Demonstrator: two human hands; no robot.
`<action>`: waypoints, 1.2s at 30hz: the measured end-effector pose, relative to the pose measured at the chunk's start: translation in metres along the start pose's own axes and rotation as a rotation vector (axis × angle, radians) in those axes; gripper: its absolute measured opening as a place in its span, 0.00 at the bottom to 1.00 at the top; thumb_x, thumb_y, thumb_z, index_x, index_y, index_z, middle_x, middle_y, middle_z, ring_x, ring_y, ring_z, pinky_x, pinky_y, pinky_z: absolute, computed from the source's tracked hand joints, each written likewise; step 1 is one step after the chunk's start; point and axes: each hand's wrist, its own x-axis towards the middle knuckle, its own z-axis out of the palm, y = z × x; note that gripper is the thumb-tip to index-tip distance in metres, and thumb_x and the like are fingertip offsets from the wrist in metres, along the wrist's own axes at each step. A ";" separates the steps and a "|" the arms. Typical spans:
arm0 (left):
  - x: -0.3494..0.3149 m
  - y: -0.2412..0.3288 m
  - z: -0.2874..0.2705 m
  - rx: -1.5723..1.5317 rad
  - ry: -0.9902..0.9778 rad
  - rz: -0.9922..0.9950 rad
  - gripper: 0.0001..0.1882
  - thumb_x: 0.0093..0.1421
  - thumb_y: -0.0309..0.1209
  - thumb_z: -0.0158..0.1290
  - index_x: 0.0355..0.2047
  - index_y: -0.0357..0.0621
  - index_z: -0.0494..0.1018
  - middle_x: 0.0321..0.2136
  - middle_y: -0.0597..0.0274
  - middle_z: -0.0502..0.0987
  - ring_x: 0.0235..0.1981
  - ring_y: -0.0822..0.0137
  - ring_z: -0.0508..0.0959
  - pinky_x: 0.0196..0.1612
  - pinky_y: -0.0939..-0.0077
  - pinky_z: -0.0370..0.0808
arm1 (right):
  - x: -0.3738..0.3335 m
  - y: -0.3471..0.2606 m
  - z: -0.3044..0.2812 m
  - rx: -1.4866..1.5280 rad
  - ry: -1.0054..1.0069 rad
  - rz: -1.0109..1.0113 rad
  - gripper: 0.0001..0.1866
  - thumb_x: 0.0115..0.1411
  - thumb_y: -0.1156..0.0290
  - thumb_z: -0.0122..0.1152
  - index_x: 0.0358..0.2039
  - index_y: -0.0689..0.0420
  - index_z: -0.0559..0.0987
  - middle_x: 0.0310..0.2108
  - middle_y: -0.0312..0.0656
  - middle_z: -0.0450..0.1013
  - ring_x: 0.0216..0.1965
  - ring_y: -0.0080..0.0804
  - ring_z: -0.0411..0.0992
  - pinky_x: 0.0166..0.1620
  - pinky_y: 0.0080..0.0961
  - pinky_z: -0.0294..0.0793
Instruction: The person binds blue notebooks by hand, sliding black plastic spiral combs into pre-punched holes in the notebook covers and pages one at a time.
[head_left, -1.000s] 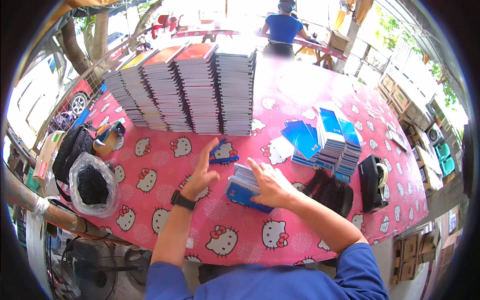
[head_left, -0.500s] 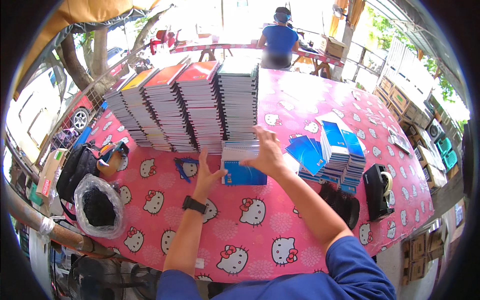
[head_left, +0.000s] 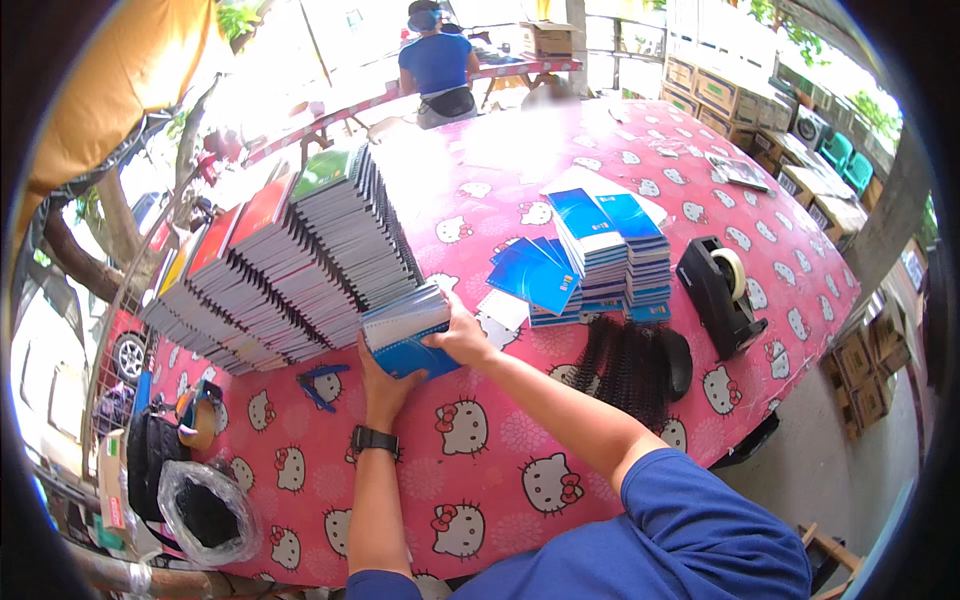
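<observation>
I can read nothing on the blue notebooks I hold; the printed marks on the loose blue covers are too small, and the lettering on the narrow carton to my left and the stacked cardboard boxes is illegible

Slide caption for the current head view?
Left hand and right hand hold a blue booklet stack beside tall notebook piles.

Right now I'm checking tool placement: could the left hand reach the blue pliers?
Probably yes: the blue pliers lie just left of the left hand, nothing between, though it holds blue notebooks.
</observation>
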 end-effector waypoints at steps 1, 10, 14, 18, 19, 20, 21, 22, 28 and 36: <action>-0.002 0.001 -0.003 0.011 -0.006 0.006 0.62 0.32 0.30 0.71 0.63 0.35 0.43 0.58 0.41 0.57 0.59 0.51 0.61 0.60 0.61 0.61 | -0.006 -0.003 0.010 0.012 0.006 -0.004 0.49 0.40 0.77 0.70 0.61 0.64 0.53 0.58 0.55 0.59 0.61 0.41 0.58 0.62 0.30 0.57; -0.003 0.013 -0.017 -0.070 0.257 0.028 0.59 0.34 0.24 0.67 0.64 0.37 0.42 0.61 0.40 0.53 0.65 0.52 0.50 0.65 0.59 0.50 | -0.006 -0.020 0.010 -0.161 0.041 -0.128 0.59 0.43 0.53 0.73 0.64 0.68 0.46 0.63 0.62 0.49 0.65 0.48 0.50 0.66 0.35 0.48; 0.000 0.043 -0.008 0.558 0.077 0.116 0.53 0.40 0.31 0.64 0.64 0.39 0.47 0.64 0.43 0.49 0.68 0.50 0.42 0.67 0.57 0.43 | -0.009 -0.023 0.013 -0.183 -0.007 -0.061 0.60 0.45 0.47 0.68 0.63 0.71 0.44 0.64 0.64 0.45 0.67 0.49 0.44 0.67 0.33 0.43; -0.006 0.072 -0.001 0.996 0.133 0.132 0.43 0.46 0.38 0.60 0.61 0.40 0.56 0.63 0.46 0.52 0.66 0.50 0.50 0.65 0.53 0.48 | -0.018 -0.037 -0.014 -0.291 0.007 -0.115 0.51 0.50 0.52 0.65 0.62 0.71 0.50 0.63 0.63 0.49 0.67 0.50 0.45 0.67 0.34 0.44; -0.005 0.077 0.008 0.995 0.134 0.134 0.43 0.46 0.38 0.60 0.61 0.40 0.56 0.63 0.46 0.52 0.66 0.50 0.50 0.65 0.53 0.48 | -0.026 -0.042 -0.029 -0.418 0.005 -0.170 0.47 0.52 0.55 0.64 0.61 0.71 0.53 0.63 0.62 0.51 0.67 0.50 0.46 0.67 0.34 0.44; -0.002 0.083 0.022 0.796 0.126 0.316 0.41 0.47 0.37 0.59 0.60 0.39 0.57 0.61 0.45 0.56 0.64 0.49 0.54 0.64 0.54 0.51 | -0.034 -0.047 -0.044 -0.450 0.079 -0.235 0.37 0.53 0.62 0.63 0.58 0.68 0.62 0.59 0.58 0.59 0.63 0.48 0.55 0.64 0.35 0.52; -0.001 0.091 0.035 0.596 0.119 0.483 0.39 0.48 0.36 0.59 0.60 0.38 0.58 0.59 0.43 0.60 0.62 0.49 0.59 0.63 0.55 0.55 | -0.047 -0.066 -0.060 -0.395 0.132 -0.191 0.30 0.52 0.67 0.64 0.55 0.65 0.68 0.55 0.54 0.66 0.58 0.46 0.62 0.61 0.35 0.59; 0.000 0.098 0.063 0.431 -0.042 0.337 0.37 0.50 0.37 0.58 0.59 0.36 0.59 0.56 0.42 0.64 0.59 0.49 0.62 0.60 0.56 0.58 | -0.056 -0.071 -0.084 -0.361 0.205 -0.190 0.24 0.52 0.72 0.63 0.51 0.60 0.73 0.51 0.50 0.71 0.52 0.42 0.68 0.56 0.34 0.66; 0.066 0.066 0.168 -0.078 -0.348 -0.465 0.28 0.60 0.47 0.50 0.50 0.36 0.65 0.44 0.52 0.73 0.41 0.59 0.75 0.46 0.67 0.71 | -0.101 -0.107 -0.183 0.039 0.553 -0.227 0.13 0.55 0.80 0.55 0.42 0.62 0.77 0.41 0.42 0.75 0.43 0.27 0.71 0.49 0.23 0.70; 0.107 0.100 0.186 -0.269 -0.522 -1.013 0.34 0.52 0.65 0.50 0.36 0.43 0.69 0.29 0.59 0.72 0.27 0.70 0.72 0.28 0.78 0.71 | -0.145 -0.088 -0.224 0.334 0.627 -0.073 0.10 0.56 0.80 0.54 0.39 0.61 0.77 0.37 0.37 0.75 0.39 0.19 0.70 0.43 0.17 0.68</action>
